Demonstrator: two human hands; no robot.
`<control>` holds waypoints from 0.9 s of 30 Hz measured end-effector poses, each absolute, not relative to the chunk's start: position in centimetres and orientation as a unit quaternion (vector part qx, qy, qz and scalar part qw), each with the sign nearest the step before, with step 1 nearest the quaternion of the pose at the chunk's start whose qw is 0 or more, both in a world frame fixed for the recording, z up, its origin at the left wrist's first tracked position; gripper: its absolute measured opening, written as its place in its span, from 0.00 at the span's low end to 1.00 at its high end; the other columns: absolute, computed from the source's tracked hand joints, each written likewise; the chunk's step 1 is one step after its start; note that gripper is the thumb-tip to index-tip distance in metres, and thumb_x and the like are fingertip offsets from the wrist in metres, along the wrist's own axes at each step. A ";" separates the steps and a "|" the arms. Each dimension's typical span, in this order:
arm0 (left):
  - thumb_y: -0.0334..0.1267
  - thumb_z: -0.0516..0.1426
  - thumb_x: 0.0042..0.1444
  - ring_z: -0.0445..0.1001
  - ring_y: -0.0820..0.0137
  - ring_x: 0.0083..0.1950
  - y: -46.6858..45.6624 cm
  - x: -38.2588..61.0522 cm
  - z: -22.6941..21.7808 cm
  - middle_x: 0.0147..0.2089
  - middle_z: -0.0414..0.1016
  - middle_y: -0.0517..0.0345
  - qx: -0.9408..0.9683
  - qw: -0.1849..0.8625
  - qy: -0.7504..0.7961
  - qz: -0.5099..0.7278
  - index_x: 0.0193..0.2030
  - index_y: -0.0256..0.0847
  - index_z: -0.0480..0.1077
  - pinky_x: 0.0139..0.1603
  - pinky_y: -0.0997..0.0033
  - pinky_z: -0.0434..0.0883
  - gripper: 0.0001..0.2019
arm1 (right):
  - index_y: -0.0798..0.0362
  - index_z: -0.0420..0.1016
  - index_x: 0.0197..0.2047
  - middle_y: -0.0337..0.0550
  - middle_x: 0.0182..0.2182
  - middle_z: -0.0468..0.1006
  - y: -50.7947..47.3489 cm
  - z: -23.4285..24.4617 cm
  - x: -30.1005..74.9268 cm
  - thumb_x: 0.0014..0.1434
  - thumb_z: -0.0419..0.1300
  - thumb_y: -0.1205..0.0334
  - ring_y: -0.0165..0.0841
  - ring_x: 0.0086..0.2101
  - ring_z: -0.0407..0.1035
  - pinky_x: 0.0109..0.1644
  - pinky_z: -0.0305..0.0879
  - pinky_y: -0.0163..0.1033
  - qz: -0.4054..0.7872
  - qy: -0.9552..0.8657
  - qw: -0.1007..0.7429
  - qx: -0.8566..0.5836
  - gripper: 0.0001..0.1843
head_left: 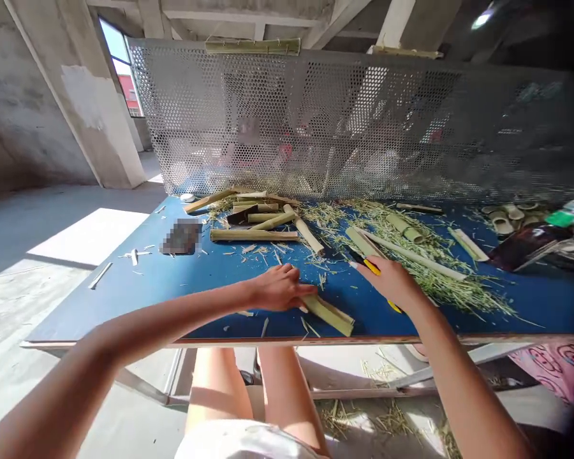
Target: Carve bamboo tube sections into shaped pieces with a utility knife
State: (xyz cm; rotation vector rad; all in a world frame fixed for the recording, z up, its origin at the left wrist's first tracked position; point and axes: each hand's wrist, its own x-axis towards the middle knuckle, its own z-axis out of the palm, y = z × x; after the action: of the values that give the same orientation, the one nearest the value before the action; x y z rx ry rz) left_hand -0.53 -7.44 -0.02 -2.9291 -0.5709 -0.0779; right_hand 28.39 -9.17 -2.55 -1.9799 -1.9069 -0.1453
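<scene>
My left hand (280, 288) sits at the table's front edge, its thumb and fingers around the near end of a split green bamboo section (328, 314). My right hand (391, 282) grips a yellow and black utility knife (370, 266), with part of the handle hidden by my fingers. Its blade end points up and left, over the blue tabletop, and does not touch the bamboo in my left hand. Close to my right hand lie a pale bamboo strip (361, 242) and a heap of green bamboo shavings (440, 280).
Several bamboo lengths (253, 235) and scattered chips cover the blue table (100, 312). A perforated metal screen (291, 121) stands along its far edge. Several short bamboo rings (504, 218), a dark bag (529, 247) and a pixelated object (182, 236) lie on the table.
</scene>
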 end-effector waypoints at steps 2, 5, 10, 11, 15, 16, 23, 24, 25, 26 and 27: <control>0.48 0.48 0.61 0.66 0.59 0.43 -4.7 4.0 0.0 0.42 0.68 0.45 -0.968 0.092 -0.234 -0.020 0.59 0.47 0.62 0.41 0.63 0.64 0.21 | 0.54 0.70 0.34 0.48 0.29 0.76 -8.3 -2.3 28.2 0.59 0.50 0.52 0.37 0.28 0.69 0.30 0.56 0.36 -0.045 -0.654 0.199 -0.729 0.15; 0.44 0.48 0.61 0.65 0.52 0.47 -1.9 5.3 1.5 0.44 0.67 0.35 -0.956 0.113 -0.268 -0.048 0.57 0.35 0.64 0.43 0.56 0.64 0.21 | 0.57 0.70 0.42 0.52 0.36 0.77 -7.4 -2.5 28.6 0.59 0.51 0.55 0.39 0.35 0.71 0.34 0.58 0.37 -0.030 -0.624 0.198 -0.755 0.15; 0.40 0.49 0.61 0.66 0.62 0.44 -3.8 -5.9 5.0 0.44 0.68 0.45 -0.980 0.065 -0.184 -0.034 0.57 0.41 0.63 0.45 0.64 0.64 0.18 | 0.57 0.69 0.44 0.54 0.38 0.75 -7.6 -4.1 28.6 0.60 0.50 0.58 0.40 0.36 0.70 0.34 0.58 0.38 -0.049 -0.653 0.126 -0.745 0.14; 0.38 0.49 0.62 0.66 0.65 0.44 -5.1 -8.9 5.3 0.44 0.68 0.48 -0.987 0.043 -0.150 -0.026 0.56 0.43 0.64 0.45 0.67 0.64 0.16 | 0.57 0.68 0.44 0.54 0.39 0.74 -7.6 -4.4 28.4 0.61 0.49 0.58 0.40 0.35 0.70 0.33 0.57 0.39 -0.071 -0.655 0.107 -0.744 0.14; 0.32 0.51 0.60 0.66 0.69 0.40 -10.0 -16.3 4.6 0.41 0.70 0.55 -0.985 0.004 -0.167 -0.031 0.52 0.52 0.67 0.40 0.73 0.63 0.15 | 0.57 0.66 0.46 0.55 0.40 0.72 -7.6 -4.8 27.6 0.62 0.46 0.59 0.40 0.34 0.69 0.30 0.55 0.39 -0.117 -0.659 0.076 -0.739 0.14; 0.31 0.52 0.59 0.66 0.69 0.38 -10.5 -16.1 4.0 0.39 0.70 0.55 -0.981 0.005 -0.185 -0.048 0.51 0.52 0.68 0.39 0.73 0.64 0.16 | 0.57 0.65 0.45 0.55 0.39 0.72 -7.5 -4.8 27.4 0.62 0.45 0.60 0.40 0.34 0.69 0.30 0.55 0.39 -0.116 -0.662 0.071 -0.737 0.14; 0.47 0.49 0.60 0.67 0.63 0.41 -5.2 3.0 0.0 0.43 0.68 0.48 -0.989 0.089 -0.110 -0.042 0.58 0.48 0.63 0.41 0.64 0.66 0.20 | 0.58 0.66 0.43 0.54 0.40 0.73 -6.6 -4.0 28.6 0.63 0.46 0.61 0.41 0.38 0.71 0.35 0.60 0.39 -0.084 -0.708 0.053 -0.699 0.13; 0.46 0.49 0.61 0.67 0.62 0.41 -4.1 5.4 0.3 0.41 0.68 0.47 -0.986 0.115 -0.112 -0.034 0.59 0.47 0.62 0.39 0.64 0.66 0.20 | 0.57 0.66 0.44 0.53 0.41 0.73 -6.7 -3.9 29.3 0.63 0.46 0.61 0.41 0.39 0.71 0.37 0.62 0.39 -0.063 -0.725 0.068 -0.683 0.13; 0.46 0.48 0.61 0.67 0.61 0.41 -3.1 6.9 0.9 0.41 0.68 0.47 -0.980 0.147 -0.130 -0.035 0.59 0.46 0.62 0.39 0.64 0.65 0.20 | 0.57 0.67 0.45 0.53 0.42 0.73 -6.9 -3.8 30.1 0.63 0.46 0.61 0.40 0.40 0.71 0.39 0.63 0.39 -0.039 -0.739 0.086 -0.667 0.13; 0.45 0.49 0.61 0.67 0.61 0.42 -2.2 7.5 1.7 0.41 0.68 0.47 -0.971 0.177 -0.155 -0.046 0.58 0.45 0.63 0.40 0.64 0.65 0.20 | 0.56 0.67 0.45 0.52 0.43 0.74 -7.0 -3.7 30.9 0.63 0.47 0.61 0.39 0.41 0.71 0.41 0.63 0.39 -0.016 -0.750 0.105 -0.653 0.13; 0.44 0.48 0.62 0.67 0.62 0.42 -1.6 7.3 2.7 0.40 0.68 0.48 -0.960 0.202 -0.182 -0.060 0.58 0.44 0.64 0.41 0.64 0.65 0.19 | 0.56 0.67 0.46 0.52 0.44 0.74 -7.3 -3.5 31.7 0.63 0.46 0.60 0.39 0.42 0.71 0.42 0.64 0.39 0.001 -0.757 0.123 -0.642 0.14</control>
State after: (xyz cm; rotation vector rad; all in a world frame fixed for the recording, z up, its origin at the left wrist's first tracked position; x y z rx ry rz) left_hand 7.27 -1.55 2.70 -2.6819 -0.5092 -0.1663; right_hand 31.72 -7.26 -3.55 -1.8739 -2.2079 0.0030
